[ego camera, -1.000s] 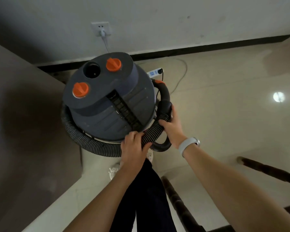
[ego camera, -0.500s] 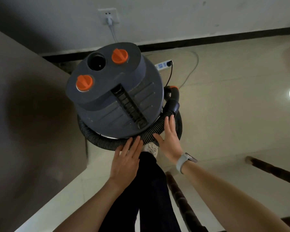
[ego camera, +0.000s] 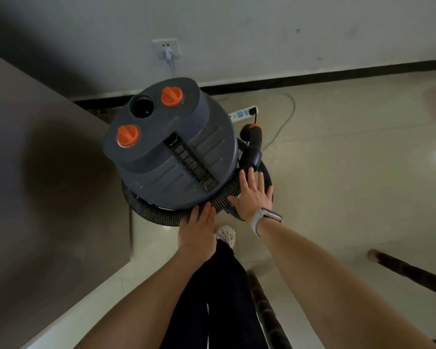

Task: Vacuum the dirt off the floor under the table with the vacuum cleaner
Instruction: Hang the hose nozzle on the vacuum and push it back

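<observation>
Nothing is gripped: the left hand [ego camera: 199, 229] and right hand [ego camera: 253, 195] are laid flat, fingers straight, on the ribbed hose [ego camera: 149, 212] coiled around the vacuum cleaner [ego camera: 171, 149]. The drum is stood upright on the floor [ego camera: 350, 172], its handle slot angled toward the hands.

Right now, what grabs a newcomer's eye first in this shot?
The big grey vacuum cleaner at centre, two orange knobs on top and a black ribbed hose coiled around its base. Both hands, left hand and right hand, lie flat-fingered on the hose at its near side.
</observation>
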A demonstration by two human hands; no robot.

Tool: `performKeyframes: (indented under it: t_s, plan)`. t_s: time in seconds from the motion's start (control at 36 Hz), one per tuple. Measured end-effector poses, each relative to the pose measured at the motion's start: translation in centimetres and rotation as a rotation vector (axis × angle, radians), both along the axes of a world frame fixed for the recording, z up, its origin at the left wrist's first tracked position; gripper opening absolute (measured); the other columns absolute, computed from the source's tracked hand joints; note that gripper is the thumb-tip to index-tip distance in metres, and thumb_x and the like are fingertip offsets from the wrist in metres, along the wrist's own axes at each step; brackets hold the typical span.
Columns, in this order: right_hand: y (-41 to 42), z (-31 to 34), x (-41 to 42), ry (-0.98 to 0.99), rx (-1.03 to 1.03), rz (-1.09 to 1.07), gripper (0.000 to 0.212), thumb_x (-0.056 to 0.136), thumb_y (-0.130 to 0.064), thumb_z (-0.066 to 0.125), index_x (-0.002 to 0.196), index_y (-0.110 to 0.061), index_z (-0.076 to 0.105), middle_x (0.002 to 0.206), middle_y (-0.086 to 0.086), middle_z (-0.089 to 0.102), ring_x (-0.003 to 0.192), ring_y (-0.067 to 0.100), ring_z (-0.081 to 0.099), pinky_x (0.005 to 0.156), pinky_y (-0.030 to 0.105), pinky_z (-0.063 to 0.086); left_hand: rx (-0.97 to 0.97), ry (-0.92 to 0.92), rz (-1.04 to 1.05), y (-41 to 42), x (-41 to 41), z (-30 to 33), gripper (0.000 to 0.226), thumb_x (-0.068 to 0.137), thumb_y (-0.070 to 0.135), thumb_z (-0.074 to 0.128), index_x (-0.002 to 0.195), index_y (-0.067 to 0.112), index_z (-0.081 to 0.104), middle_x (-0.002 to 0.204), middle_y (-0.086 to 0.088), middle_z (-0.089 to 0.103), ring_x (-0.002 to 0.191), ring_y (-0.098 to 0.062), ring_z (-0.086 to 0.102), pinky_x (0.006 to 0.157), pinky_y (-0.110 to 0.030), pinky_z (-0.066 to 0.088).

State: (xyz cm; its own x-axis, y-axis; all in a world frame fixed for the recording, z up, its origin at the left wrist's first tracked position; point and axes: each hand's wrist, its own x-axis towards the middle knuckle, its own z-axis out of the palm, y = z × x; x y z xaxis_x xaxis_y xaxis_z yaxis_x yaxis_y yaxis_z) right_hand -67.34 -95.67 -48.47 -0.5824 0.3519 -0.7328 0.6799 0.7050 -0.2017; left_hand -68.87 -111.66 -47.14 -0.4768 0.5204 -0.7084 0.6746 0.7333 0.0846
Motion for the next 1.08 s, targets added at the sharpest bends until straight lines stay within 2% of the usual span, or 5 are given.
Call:
performKeyframes:
  t_s: [0.36, 0.5, 0.61, 0.75, 1.08]
  plan:
    - [1.6, 7.1, 2.5, 0.139, -0.253, -0.229, 0.058, 0.101, -0.020, 0.035, 0.153, -0.016, 0.010, 0.158, 0.007, 0.020, 0.139, 0.027, 0.032, 0.108, 0.033, 0.033, 0.150, -0.042, -0.081, 0.7, -3.2, 6.5, 0.058, 0.098, 0.023, 0.040, 0.152, 0.018, 0.019, 0.158, -0.001, 0.017, 0.140, -0.022, 0.026, 0.108, -0.038, 0.030]
    - [-0.6, 3.4, 1.7, 0.107, -0.497, -0.879, 0.061, 0.100, -0.022, 0.045, 0.150, -0.006, 0.015, 0.143, 0.013, 0.043, 0.124, 0.030, 0.049, 0.099, 0.032, 0.042, 0.098, -0.031, -0.171, 0.4, -2.6, 3.9, 0.068, 0.094, 0.015, 0.046, 0.152, 0.010, 0.012, 0.161, -0.004, 0.006, 0.147, -0.020, 0.011, 0.112, -0.037, 0.027]
    - [-0.9, -0.1, 0.7, 0.139, -0.791, -1.504, 0.041, 0.097, -0.026, 0.053, 0.129, -0.002, 0.047, 0.124, 0.019, 0.059, 0.097, 0.021, 0.061, 0.082, 0.033, 0.051, 0.237, 0.064, -0.184, -0.6, -1.8, 1.2, 0.079, 0.051, 0.011, 0.085, 0.126, 0.003, 0.060, 0.133, -0.014, 0.057, 0.118, -0.027, 0.058, 0.083, -0.039, 0.054]
    - [-0.3, -1.2, -0.3, 0.240, -0.774, -1.490, 0.024, 0.096, -0.018, 0.055, 0.116, -0.004, 0.055, 0.096, 0.008, 0.063, 0.080, 0.018, 0.062, 0.053, 0.023, 0.050, 0.334, 0.144, -0.210, -1.8, -1.6, -0.2, 0.074, 0.061, 0.016, 0.078, 0.131, 0.006, 0.055, 0.135, -0.011, 0.055, 0.118, -0.027, 0.051, 0.083, -0.041, 0.050]
    - [0.1, -2.1, -1.4, 0.300, -0.496, -1.189, 0.027, 0.097, -0.019, 0.053, 0.122, -0.010, 0.053, 0.111, 0.005, 0.062, 0.085, 0.012, 0.058, 0.051, 0.015, 0.041, 0.234, 0.206, -0.436, -0.8, -2.9, -0.6, 0.082, 0.068, 0.034, 0.075, 0.139, 0.008, 0.045, 0.148, -0.008, 0.043, 0.136, -0.027, 0.036, 0.098, -0.046, 0.034]
